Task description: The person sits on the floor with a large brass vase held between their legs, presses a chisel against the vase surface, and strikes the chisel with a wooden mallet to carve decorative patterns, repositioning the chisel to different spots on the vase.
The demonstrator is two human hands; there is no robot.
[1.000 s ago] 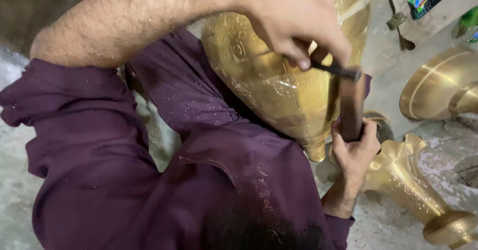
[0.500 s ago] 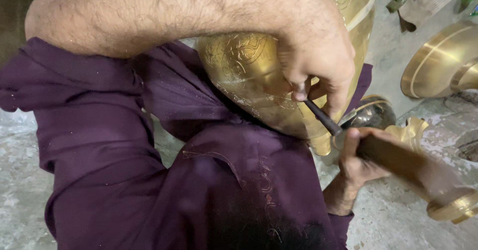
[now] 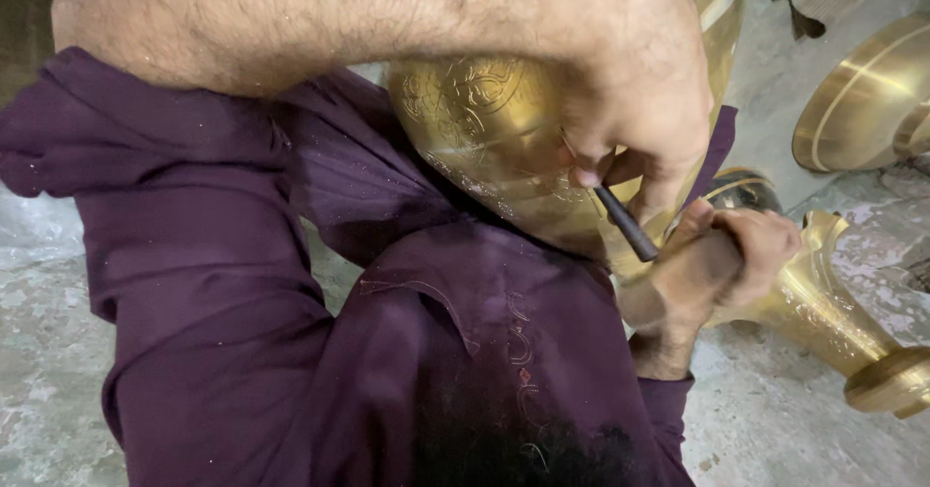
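I see my left hand pinching a thin dark metal punch between thumb and fingertips, its upper end pressed to the side of a large brass vessel. The punch slants down and to the right from the vessel's engraved wall. My right hand sits just below the punch's lower end, closed in a fist; what it grips is hidden by the fingers, so I cannot tell. The vessel lies tilted across my lap against purple cloth; its inside is not visible. My left forearm crosses the top of the view and covers much of the vessel. To the right, a smaller brass vase lies on its side on the concrete floor, just behind the right hand. A round brass piece stands further off, upper right.
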